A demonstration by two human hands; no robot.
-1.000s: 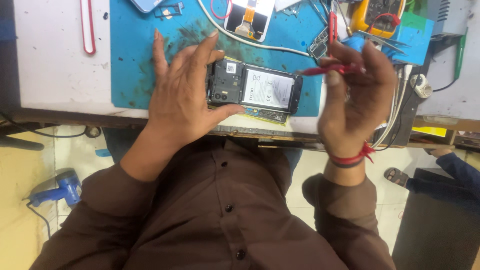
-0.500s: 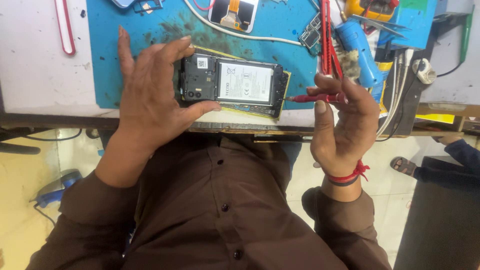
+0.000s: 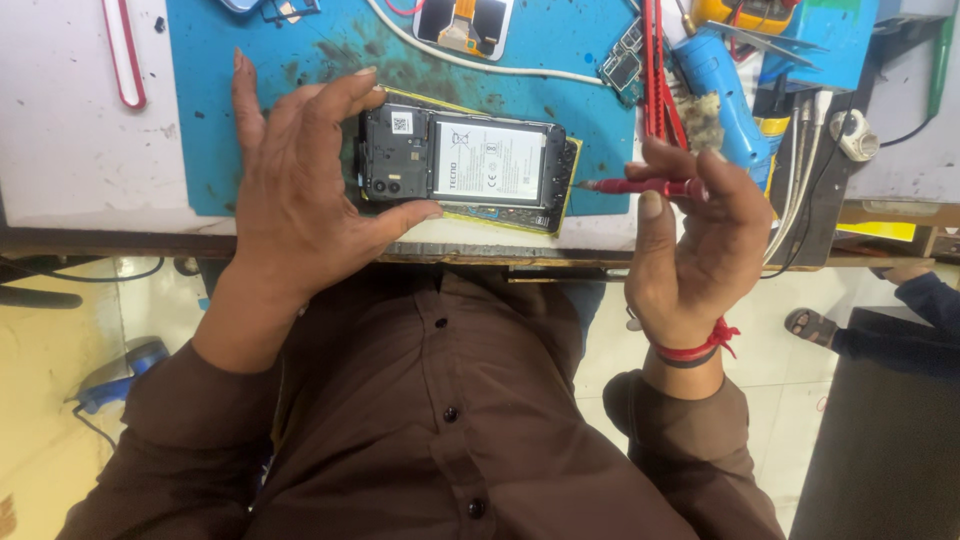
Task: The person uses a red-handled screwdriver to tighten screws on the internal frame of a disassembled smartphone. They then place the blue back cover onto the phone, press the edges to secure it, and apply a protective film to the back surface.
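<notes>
An opened phone (image 3: pixel 470 165) with its back cover off lies on the blue work mat (image 3: pixel 560 45), showing a white-labelled battery and the camera block. My left hand (image 3: pixel 300 205) grips the phone's camera end, thumb under its near edge and fingers over the far edge. In my right hand (image 3: pixel 695 240), just right of the phone, is a red-handled screwdriver (image 3: pixel 640 186). Its tip points left at the phone's right end. A red thread band circles my right wrist.
A blue handheld tool (image 3: pixel 720 70), red probes (image 3: pixel 655 70), a white cable (image 3: pixel 480 62), a loose phone part (image 3: pixel 465 20) and small circuit pieces (image 3: pixel 620 65) crowd the mat's far side. A red loop (image 3: pixel 122 55) lies on the white bench. Another person's foot (image 3: pixel 808 322) is at right.
The view has shifted so the phone sits lower and more central. My right hand has lowered the screwdriver to a level pose, its tip now near the phone's right end. My left hand's grip is unchanged.
</notes>
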